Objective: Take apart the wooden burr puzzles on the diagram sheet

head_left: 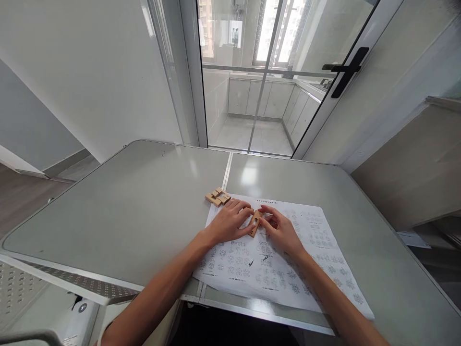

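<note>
My left hand (pixel 230 222) reaches in over the paper, its thumb and fingers closed on the left side of a small flat wooden puzzle piece (pixel 251 232). The piece is light brown, with a dark mark near its lower end and a gap in its middle. From the other side, my right hand (pixel 283 233) pinches the same piece at its right edge with curled fingers. Part of the wood is covered by my fingers. Just beyond my left hand, several wooden puzzle blocks (pixel 213 199) sit in a loose cluster at the paper's upper left corner.
A large sheet of paper (pixel 248 283), printed with rows of small line diagrams, lies under both hands. It rests on a grey-green table (pixel 144 206) with a seam down the middle. A glass door (pixel 245 105) with a black handle (pixel 347 72) stands behind the far edge.
</note>
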### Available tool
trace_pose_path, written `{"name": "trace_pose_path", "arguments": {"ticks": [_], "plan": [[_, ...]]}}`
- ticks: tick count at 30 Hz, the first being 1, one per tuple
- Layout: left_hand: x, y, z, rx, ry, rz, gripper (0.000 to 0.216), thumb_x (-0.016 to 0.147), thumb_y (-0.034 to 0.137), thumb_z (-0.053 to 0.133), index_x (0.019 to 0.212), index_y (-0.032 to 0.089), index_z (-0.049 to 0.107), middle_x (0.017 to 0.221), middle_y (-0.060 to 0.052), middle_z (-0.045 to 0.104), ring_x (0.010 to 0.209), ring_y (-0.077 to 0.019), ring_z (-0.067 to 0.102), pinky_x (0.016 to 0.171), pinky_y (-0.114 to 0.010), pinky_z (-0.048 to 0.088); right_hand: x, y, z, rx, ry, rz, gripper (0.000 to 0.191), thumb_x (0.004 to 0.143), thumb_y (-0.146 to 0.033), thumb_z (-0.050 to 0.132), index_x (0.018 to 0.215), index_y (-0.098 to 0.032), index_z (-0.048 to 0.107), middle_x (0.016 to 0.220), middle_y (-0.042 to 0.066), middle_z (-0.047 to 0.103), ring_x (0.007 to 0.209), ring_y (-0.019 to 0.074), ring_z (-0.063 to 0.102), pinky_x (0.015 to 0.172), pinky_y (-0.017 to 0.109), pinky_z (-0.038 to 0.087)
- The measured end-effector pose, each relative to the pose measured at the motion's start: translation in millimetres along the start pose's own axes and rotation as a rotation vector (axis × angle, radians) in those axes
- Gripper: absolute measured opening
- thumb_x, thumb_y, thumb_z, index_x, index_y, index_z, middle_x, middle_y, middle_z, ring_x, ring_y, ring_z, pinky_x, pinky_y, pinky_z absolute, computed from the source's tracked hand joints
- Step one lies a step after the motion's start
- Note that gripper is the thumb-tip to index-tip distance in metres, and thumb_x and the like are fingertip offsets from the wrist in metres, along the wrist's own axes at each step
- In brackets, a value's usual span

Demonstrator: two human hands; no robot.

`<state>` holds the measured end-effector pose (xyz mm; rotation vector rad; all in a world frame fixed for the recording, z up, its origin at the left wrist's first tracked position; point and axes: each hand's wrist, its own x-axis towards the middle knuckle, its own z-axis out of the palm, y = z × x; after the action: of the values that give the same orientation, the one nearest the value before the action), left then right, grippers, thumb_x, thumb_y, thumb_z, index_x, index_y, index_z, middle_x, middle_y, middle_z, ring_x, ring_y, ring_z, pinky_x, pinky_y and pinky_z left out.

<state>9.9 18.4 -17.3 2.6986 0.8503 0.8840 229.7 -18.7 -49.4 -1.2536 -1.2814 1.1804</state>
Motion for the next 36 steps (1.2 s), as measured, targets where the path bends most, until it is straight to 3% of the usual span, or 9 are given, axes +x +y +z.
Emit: {"name": "trace_pose_path", "arguments": {"ticks": [6, 12, 19, 24, 29, 36], "plan": [[1, 4, -6, -0.039, -0.117, 0.026, 0.039, 0.091, 0.038, 0.067, 0.127, 0.022, 0.063, 0.131, -0.011, 0.068, 0.122, -0.0302, 0.060, 0.110, -0.046, 0.042, 0, 1, 0, -0.118, -0.035, -0.054, 0.047, 0.092, -0.049, 0.072, 0.130, -0.023, 0.066, 0.125, 0.012, 0.073, 0.085, 0.0205, 0.071, 0.060, 0.029, 0.056], [-1, 4, -7, 0.009, -0.163, 0.035, 0.047, 0.086, 0.028, 0.065, 0.133, 0.028, 0.063, 0.142, -0.007, 0.065, 0.130, -0.0309, 0.056, 0.114, -0.048, 0.039, 0, 0, 0, -0.167, -0.031, -0.077, 0.043, 0.094, -0.049, 0.068, 0.129, -0.024, 0.063, 0.128, 0.011, 0.072, 0.085, 0.0203, 0.072, 0.063, 0.030, 0.056], [-2, 1, -5, 0.053, -0.111, -0.033, 0.032, 0.086, 0.036, 0.066, 0.115, 0.022, 0.067, 0.130, -0.010, 0.067, 0.124, -0.0311, 0.059, 0.113, -0.048, 0.041, -1, 0, 0, -0.191, -0.021, -0.076, 0.042, 0.095, -0.050, 0.066, 0.127, -0.024, 0.063, 0.128, 0.012, 0.072, 0.074, 0.0174, 0.068, 0.060, 0.031, 0.056], [-3, -1, -3, 0.069, -0.096, -0.061, 0.043, 0.085, 0.029, 0.066, 0.126, 0.020, 0.060, 0.131, -0.012, 0.065, 0.123, -0.0307, 0.059, 0.111, -0.048, 0.044, -2, -3, 0, -0.203, -0.034, -0.076, 0.039, 0.095, -0.046, 0.064, 0.127, -0.023, 0.062, 0.129, 0.013, 0.072, 0.077, 0.0188, 0.069, 0.060, 0.032, 0.057], [-2, -2, 1, 0.069, -0.067, -0.080, 0.035, 0.092, 0.030, 0.062, 0.126, 0.021, 0.058, 0.128, -0.011, 0.066, 0.122, -0.0299, 0.060, 0.108, -0.047, 0.046, -3, -4, 1, -0.222, -0.070, -0.103, 0.038, 0.095, -0.038, 0.063, 0.130, -0.026, 0.060, 0.136, 0.012, 0.070, 0.091, 0.0213, 0.073, 0.071, 0.034, 0.060], [-4, -6, 4, 0.116, 0.014, -0.150, 0.044, 0.091, 0.018, 0.060, 0.134, 0.020, 0.052, 0.137, -0.013, 0.061, 0.127, -0.0298, 0.057, 0.108, -0.048, 0.048, -4, -5, 1, -0.229, -0.063, -0.084, 0.038, 0.096, -0.039, 0.061, 0.131, -0.025, 0.059, 0.136, 0.012, 0.070, 0.088, 0.0211, 0.073, 0.072, 0.035, 0.059]]}}
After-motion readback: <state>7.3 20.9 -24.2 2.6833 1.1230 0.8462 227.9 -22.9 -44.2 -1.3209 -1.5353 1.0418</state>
